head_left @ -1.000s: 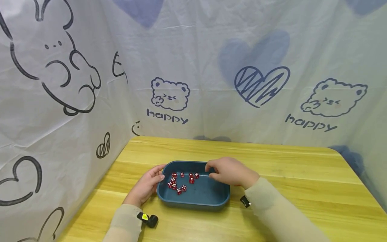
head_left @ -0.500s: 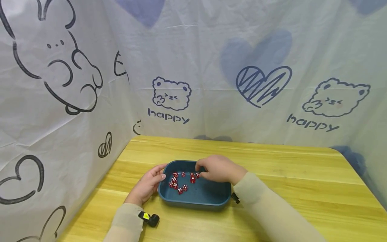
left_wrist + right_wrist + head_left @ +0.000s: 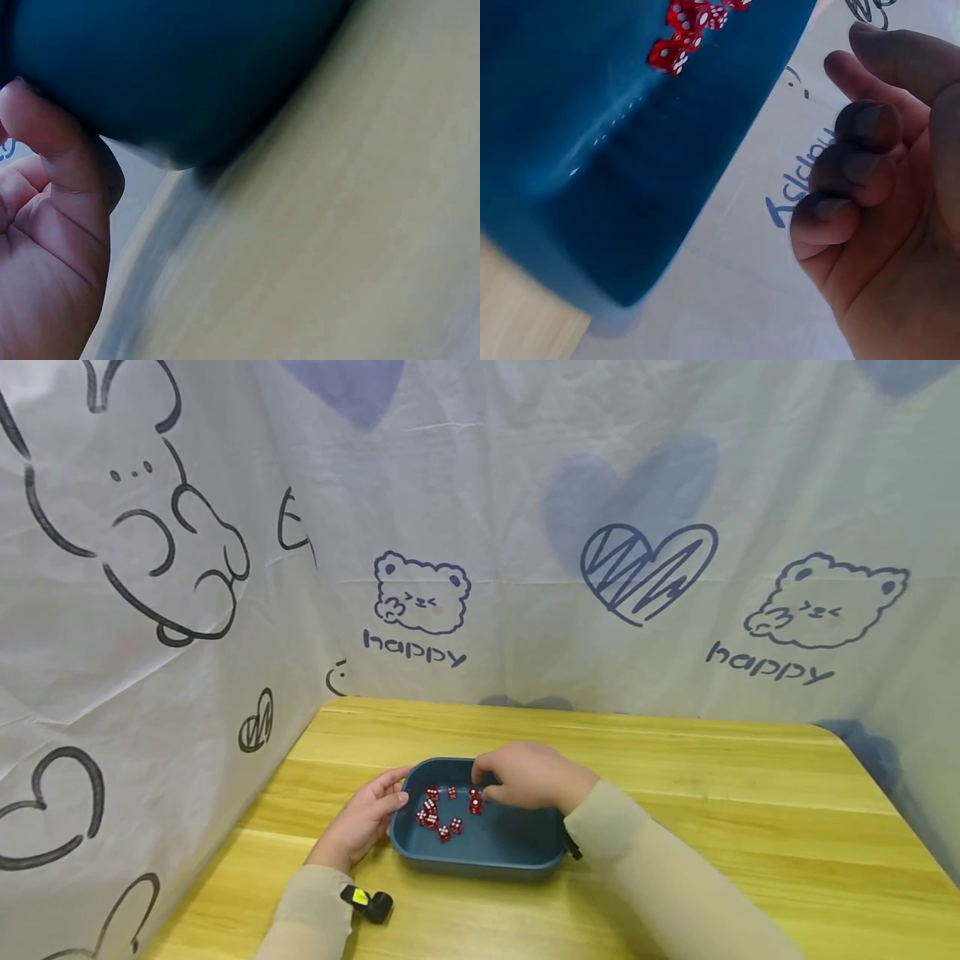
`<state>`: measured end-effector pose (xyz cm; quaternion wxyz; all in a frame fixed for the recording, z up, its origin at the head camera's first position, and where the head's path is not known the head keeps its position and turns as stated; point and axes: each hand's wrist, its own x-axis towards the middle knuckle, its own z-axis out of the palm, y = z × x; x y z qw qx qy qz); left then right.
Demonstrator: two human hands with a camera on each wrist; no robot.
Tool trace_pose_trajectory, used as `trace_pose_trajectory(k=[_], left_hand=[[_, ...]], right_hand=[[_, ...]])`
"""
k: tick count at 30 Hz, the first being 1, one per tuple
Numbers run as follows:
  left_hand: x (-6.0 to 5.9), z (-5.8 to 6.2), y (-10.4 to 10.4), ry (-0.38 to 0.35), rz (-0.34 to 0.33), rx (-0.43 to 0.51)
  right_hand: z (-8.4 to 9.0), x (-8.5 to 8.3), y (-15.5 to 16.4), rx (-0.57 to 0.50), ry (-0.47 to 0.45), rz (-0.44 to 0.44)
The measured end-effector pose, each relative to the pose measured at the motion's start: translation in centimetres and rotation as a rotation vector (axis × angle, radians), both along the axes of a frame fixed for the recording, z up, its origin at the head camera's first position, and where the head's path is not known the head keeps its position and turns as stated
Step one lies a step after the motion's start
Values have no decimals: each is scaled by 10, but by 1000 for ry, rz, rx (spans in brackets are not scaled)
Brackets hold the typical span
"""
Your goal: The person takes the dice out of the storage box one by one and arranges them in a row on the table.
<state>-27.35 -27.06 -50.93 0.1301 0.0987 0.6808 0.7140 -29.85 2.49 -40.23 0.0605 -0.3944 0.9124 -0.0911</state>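
A dark blue rectangular tray [image 3: 487,852] with rounded corners stands on the table and holds several red dice [image 3: 429,817] with white pips, mostly toward its left side. At the tray's left end my left hand [image 3: 365,820] grips the rim, thumb over the edge and fingers along the outside; the left wrist view shows the thumb [image 3: 56,139] against the tray wall. My right hand [image 3: 534,777] reaches over the far rim, thumb and index finger apart just beside a red die [image 3: 476,807]. In the right wrist view its other fingers [image 3: 855,176] are curled, with nothing between thumb and index.
The yellow wood-grain table [image 3: 712,827] extends right of the tray. A white cloth [image 3: 525,652] printed with hearts and bears hangs behind the table and along its left side. Each sleeve carries a small black wrist camera [image 3: 367,903].
My right hand has moved left over the tray, toward the dice near its middle, and now covers one of them. The left hand has kept its hold on the tray's rim.
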Motion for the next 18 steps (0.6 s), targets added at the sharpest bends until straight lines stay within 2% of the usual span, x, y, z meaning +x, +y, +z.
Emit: trace_pose_trajectory(k=[10, 18], left_hand=[[2, -1, -1, 0, 4, -4], [0, -2, -1, 19, -12, 16]], right_hand=[[-14, -19, -22, -45, -103, -14], [-33, -26, -33, -30, -131, -7]])
